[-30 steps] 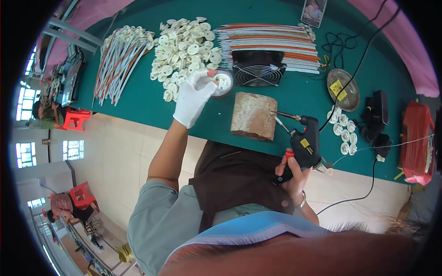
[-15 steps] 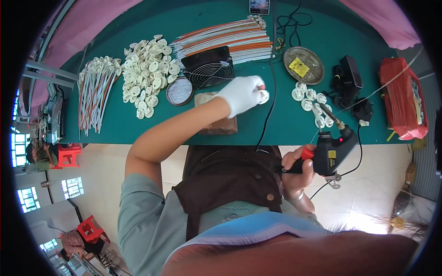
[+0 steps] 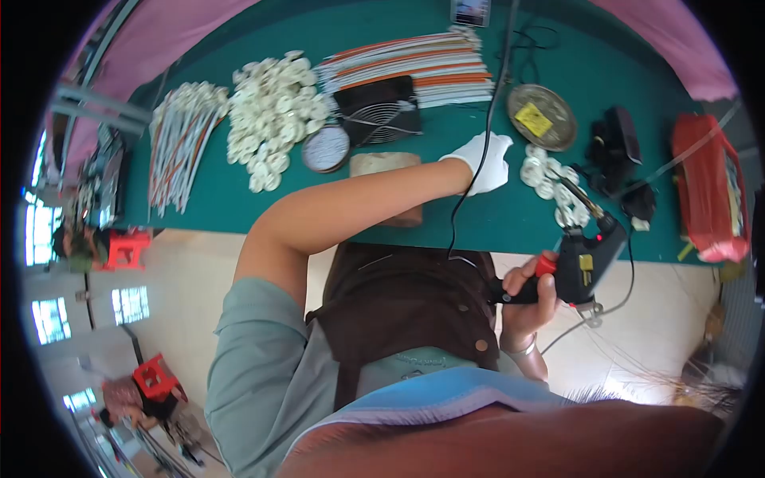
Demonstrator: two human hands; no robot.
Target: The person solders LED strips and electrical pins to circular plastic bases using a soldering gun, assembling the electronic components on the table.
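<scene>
My left hand point(image 3: 484, 163), in a white glove, reaches over the green table just left of a small cluster of white round plastic pieces point(image 3: 545, 190). Its fingers look curled and blurred, and whatever lies in them is hidden. In my bare right hand point(image 3: 530, 299) is a black soldering gun point(image 3: 586, 259) with a red trigger, gripped by its handle at the table's front edge. The gun's metal tip point(image 3: 578, 195) points up and left over the cluster. A black cable point(image 3: 480, 151) hangs across the view in front of my left wrist.
Left of my arm lie a heap of white round pieces point(image 3: 275, 111), wired strips point(image 3: 179, 151) and a round tin point(image 3: 326, 149). Behind are a black fan point(image 3: 378, 115), a block point(image 3: 386, 163) and long strips point(image 3: 414, 68). Rightward sit a metal dish point(image 3: 558, 107), black adapter point(image 3: 621, 139) and red bag point(image 3: 709, 187).
My left hand has moved right toward the small cluster; the white round piece seen at its fingertips earlier no longer shows. My right hand still grips the soldering gun. The whole view has shifted slightly.
</scene>
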